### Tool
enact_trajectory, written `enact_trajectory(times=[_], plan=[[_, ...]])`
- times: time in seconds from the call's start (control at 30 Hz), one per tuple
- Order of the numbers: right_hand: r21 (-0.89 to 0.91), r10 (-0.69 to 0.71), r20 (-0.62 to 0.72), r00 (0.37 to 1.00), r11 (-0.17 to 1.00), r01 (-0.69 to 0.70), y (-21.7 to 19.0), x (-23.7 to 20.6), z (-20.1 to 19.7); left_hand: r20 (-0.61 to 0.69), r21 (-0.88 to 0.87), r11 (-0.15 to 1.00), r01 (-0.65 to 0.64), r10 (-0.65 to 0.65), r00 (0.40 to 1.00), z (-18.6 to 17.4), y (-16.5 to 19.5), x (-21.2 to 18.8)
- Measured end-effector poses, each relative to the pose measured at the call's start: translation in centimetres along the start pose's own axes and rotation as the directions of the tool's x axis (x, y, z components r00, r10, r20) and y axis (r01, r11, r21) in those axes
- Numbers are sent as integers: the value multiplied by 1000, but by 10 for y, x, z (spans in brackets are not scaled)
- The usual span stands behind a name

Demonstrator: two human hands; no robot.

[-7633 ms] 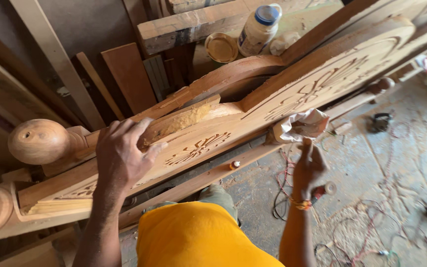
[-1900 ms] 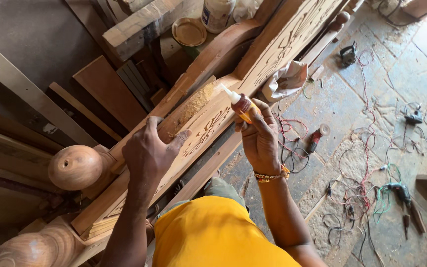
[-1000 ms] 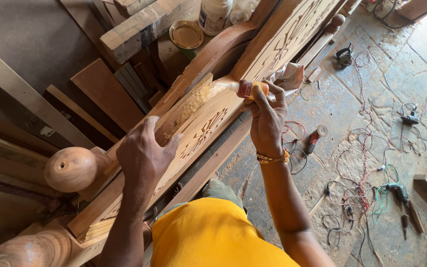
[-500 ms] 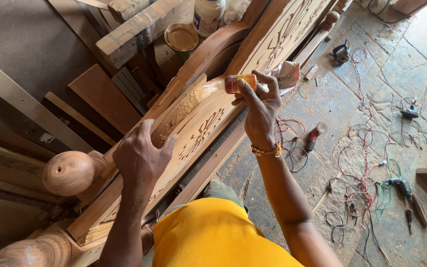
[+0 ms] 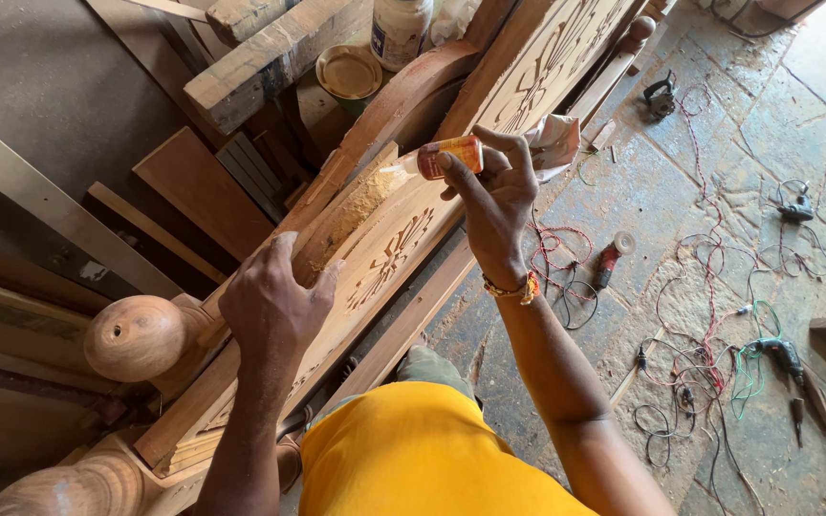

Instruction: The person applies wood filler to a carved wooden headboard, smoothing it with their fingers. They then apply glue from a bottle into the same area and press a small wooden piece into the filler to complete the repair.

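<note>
Right hand (image 5: 494, 196) closed around a small orange-labelled glue bottle with a clear pointed nozzle (image 5: 442, 158), tipped so the nozzle aims down-left at a pale, sawdust-packed patch (image 5: 360, 201) on the long carved brown wooden panel (image 5: 403, 244). Left hand (image 5: 274, 306) clamped over the panel's upper edge, fingers curled over the loose strip of wood (image 5: 336, 215) beside the patch. Best done with the nozzle kept just above the packed dust, squeezing gently for thin drops, working along the patch rather than flooding one spot. Worth holding the panel steady and keeping fingers apart from the wet area. Round turned wooden knob (image 5: 136, 336) near the left wrist. Tangled wires and a green-cabled drill (image 5: 776, 354) on the stone floor (image 5: 719, 143), well apart.
</note>
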State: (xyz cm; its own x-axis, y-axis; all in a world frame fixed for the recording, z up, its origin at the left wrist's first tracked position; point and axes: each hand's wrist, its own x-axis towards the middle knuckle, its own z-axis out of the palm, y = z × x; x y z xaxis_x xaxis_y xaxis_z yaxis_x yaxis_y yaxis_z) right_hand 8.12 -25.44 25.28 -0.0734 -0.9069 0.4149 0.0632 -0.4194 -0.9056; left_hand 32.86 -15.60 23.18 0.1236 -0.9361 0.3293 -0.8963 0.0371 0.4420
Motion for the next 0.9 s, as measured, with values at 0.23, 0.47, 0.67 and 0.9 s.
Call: enact_trajectory(times=[0.23, 0.47, 0.67, 0.9], plan=[[-86, -42, 21, 999, 995, 43, -3, 0, 3, 43, -5, 1000, 25, -25, 999, 0, 0, 1], [-158, -52, 19, 998, 986, 54, -8, -1, 8, 26, -3, 1000, 8, -8, 1000, 0, -1, 0], [-197, -68, 24, 997, 978, 71, -9, -2, 10, 44, -3, 1000, 19, -19, 999, 0, -1, 0], [-198, -118, 50, 992, 972, 126, -8, -3, 11, 42, 7, 1000, 11, -11, 999, 2, -3, 1]])
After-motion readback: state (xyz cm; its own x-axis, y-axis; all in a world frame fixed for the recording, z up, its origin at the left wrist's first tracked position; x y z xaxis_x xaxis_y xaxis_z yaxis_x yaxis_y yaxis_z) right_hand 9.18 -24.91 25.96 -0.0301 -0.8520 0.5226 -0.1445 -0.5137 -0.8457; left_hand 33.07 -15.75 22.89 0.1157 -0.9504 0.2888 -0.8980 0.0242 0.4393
